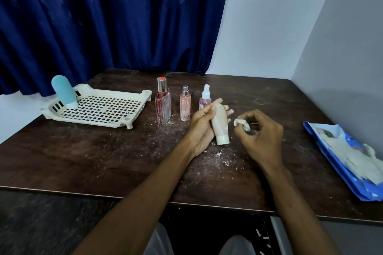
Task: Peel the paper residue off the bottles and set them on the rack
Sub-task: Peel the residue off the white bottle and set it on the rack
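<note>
My left hand (202,125) holds a beige bottle (220,125) with its white cap pointing toward me, thumb on its side. Just right of the bottle, my right hand (262,133) pinches a crumpled wad of white paper residue (241,124). A cream perforated rack (99,107) sits at the table's left, with a teal bottle (64,91) standing cap-down in its far left corner. Behind my left hand stand a red glass bottle (163,104), a slim pink spray bottle (185,104) and a pink spray bottle with a white nozzle (205,97).
The dark wooden table (103,161) is dusted with white paper crumbs around my hands. A blue plastic bag (339,159) holding peeled white scraps lies at the right edge. A blue curtain hangs behind, and a white wall stands on the right.
</note>
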